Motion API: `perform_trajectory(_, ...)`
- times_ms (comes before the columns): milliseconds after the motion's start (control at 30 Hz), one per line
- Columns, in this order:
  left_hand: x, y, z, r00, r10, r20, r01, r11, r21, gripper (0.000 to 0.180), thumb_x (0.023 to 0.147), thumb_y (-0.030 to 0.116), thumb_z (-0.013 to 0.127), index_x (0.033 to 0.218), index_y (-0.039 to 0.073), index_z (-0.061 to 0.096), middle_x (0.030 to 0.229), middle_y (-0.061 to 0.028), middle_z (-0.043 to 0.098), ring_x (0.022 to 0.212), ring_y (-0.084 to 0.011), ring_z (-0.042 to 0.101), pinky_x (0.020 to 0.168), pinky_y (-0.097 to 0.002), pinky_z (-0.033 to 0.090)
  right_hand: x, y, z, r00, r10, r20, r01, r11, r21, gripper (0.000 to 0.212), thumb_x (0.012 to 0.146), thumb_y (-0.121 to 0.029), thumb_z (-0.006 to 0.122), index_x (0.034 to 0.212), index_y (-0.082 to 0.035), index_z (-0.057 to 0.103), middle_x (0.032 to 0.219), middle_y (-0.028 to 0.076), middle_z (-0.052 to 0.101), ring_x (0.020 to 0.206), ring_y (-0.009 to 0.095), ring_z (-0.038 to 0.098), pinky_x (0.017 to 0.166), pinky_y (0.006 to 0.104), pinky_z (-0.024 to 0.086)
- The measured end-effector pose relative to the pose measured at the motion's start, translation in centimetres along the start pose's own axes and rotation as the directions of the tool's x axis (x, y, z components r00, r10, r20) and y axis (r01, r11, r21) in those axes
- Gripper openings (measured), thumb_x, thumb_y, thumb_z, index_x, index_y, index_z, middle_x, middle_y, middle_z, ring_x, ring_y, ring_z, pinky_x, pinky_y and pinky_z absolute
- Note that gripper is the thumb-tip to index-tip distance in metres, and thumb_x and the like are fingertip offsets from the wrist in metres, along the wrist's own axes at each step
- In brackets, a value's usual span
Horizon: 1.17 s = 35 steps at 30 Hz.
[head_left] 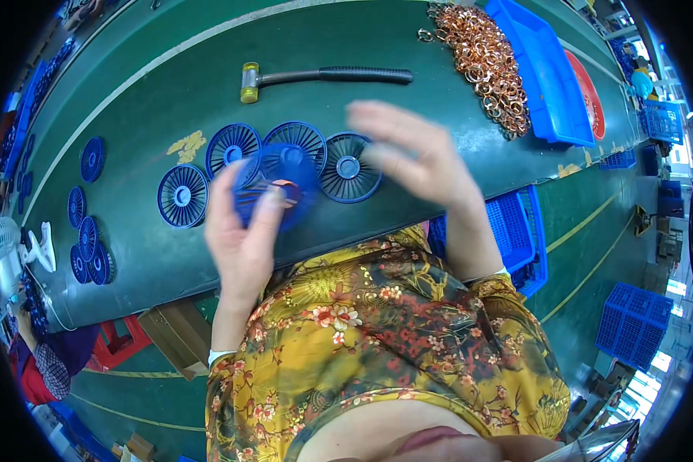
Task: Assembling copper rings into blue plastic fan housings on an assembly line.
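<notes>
My left hand [242, 242] is closed on a round blue plastic grille [294, 173], tilted and smeared by motion above the green table. A copper-coloured ring [288, 189] shows by my left thumb; whether it sits in the grille I cannot tell. To the right, my right hand [427, 162] is raised with fingers stretched and thumb apart, blurred, nothing visible in it. Its fingertips are near a spoked blue grille [350, 185] lying flat. More such grilles lie behind the held one, including one at the left [182, 196].
A mallet with yellow heads [250, 82] lies further back. Copper rings [485, 58] are heaped at the far right beside a blue tray [543, 77] and a red tray [585, 96]. More grilles [89, 239] lie left, near a white fan [4, 246] and another person [50, 366].
</notes>
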<state>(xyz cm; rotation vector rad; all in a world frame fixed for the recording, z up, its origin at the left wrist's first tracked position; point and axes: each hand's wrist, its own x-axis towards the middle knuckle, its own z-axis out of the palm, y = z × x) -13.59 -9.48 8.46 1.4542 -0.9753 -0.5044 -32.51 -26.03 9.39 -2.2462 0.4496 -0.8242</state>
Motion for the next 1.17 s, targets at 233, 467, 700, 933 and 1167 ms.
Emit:
perform_trajectory(233, 1.2, -4.8, -9.7, 0.678, 0.392, -0.622, -0.042, 0.865, 0.500, 0.031, 0.094, 0.004, 0.058, 0.124, 0.000, 0.053, 0.110, -0.0106, 0.062, 0.096, -0.0143, 0.060, 0.084, -0.0298, 0.050, -2.0, 10.4, -8.3, 0.797, 0.275, -0.538, -0.603, 0.298, -0.741, 0.027, 0.088, -0.029, 0.060, 0.101, -0.007, 0.067, 0.094, 0.020, 0.065, 0.088, 0.038, 0.063, 0.077, 0.0481, 0.050)
perform_trajectory(467, -0.2, -7.2, -12.2, 0.978, 0.063, -0.198, 0.154, 0.418, 0.895, 0.047, 0.093, 0.032, 0.054, 0.137, 0.018, 0.046, 0.149, -0.0249, 0.028, 0.141, -0.0446, 0.017, 0.110, -0.0632, 0.014, -4.6, 13.0, -11.4, 0.795, 0.327, -0.511, -0.601, 0.317, -0.733, 0.029, 0.091, -0.034, 0.057, 0.098, -0.010, 0.071, 0.093, 0.017, 0.068, 0.082, 0.036, 0.065, 0.071, 0.0465, 0.051)
perform_trajectory(700, 1.1, -7.0, -22.9, 0.638, 0.218, -0.739, 0.678, 0.298, 0.673, 0.069, 0.090, 0.057, 0.048, 0.141, 0.012, 0.039, 0.143, -0.0348, 0.031, 0.137, -0.0501, 0.021, 0.108, -0.0659, 0.011, -5.1, 11.6, -10.1, 0.823, 0.168, -0.543, -0.559, 0.411, -0.720, 0.025, 0.092, -0.031, 0.059, 0.103, -0.013, 0.072, 0.097, 0.008, 0.070, 0.088, 0.027, 0.065, 0.076, 0.0363, 0.051)
perform_trajectory(933, 4.3, -11.5, -29.5, 0.665, 0.093, -0.741, 0.747, -0.083, 0.660, 0.074, 0.083, 0.067, 0.050, 0.139, 0.018, 0.042, 0.134, -0.0187, 0.051, 0.133, -0.0500, 0.028, 0.097, -0.0799, 0.010, -3.7, 7.2, -4.8, 0.857, 0.047, -0.513, -0.353, 0.779, -0.518, 0.015, 0.090, -0.008, 0.064, 0.102, -0.001, 0.070, 0.093, 0.009, 0.071, 0.080, 0.014, 0.066, 0.072, 0.0273, 0.051)
perform_trajectory(1167, 3.4, -12.2, -29.6, 0.757, 0.372, -0.537, 0.438, 0.321, 0.840, 0.077, 0.071, 0.023, 0.079, 0.135, 0.003, 0.043, 0.115, -0.0265, 0.059, 0.106, -0.0425, 0.057, 0.095, -0.0480, 0.044, -1.8, 2.3, -1.3, 0.871, -0.225, -0.436, -0.007, 0.883, -0.469, 0.013, 0.085, -0.002, 0.068, 0.097, -0.001, 0.069, 0.092, 0.011, 0.070, 0.080, 0.024, 0.067, 0.072, 0.0306, 0.054)
